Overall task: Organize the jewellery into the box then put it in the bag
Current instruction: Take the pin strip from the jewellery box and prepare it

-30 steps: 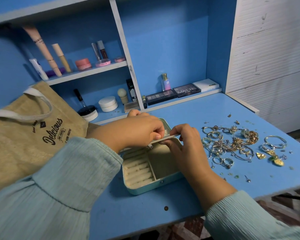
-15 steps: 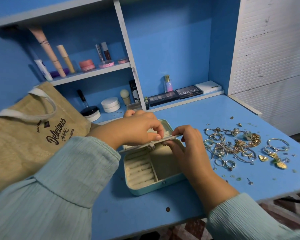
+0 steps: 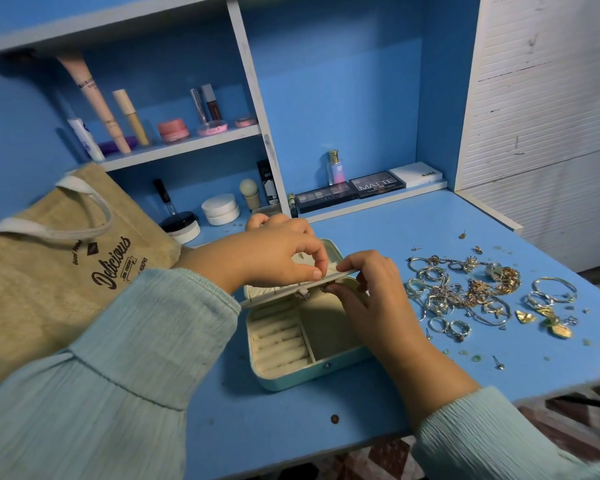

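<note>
L hand [image 3: 274, 258] + R hand [image 3: 371, 296] pinch box [image 3: 291, 372] flap [image 3: 281, 295] (box open).

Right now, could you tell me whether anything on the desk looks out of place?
Yes: the jewellery lies in a tangled heap right of the open box, with studs and green bits scattered loose near the desk edge.

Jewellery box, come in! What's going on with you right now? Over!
Both hands, left and right, pinch an earring flap over the open jewellery box. Jewellery pile loose on the desk. Bag waits left. Nothing blocking.
</note>
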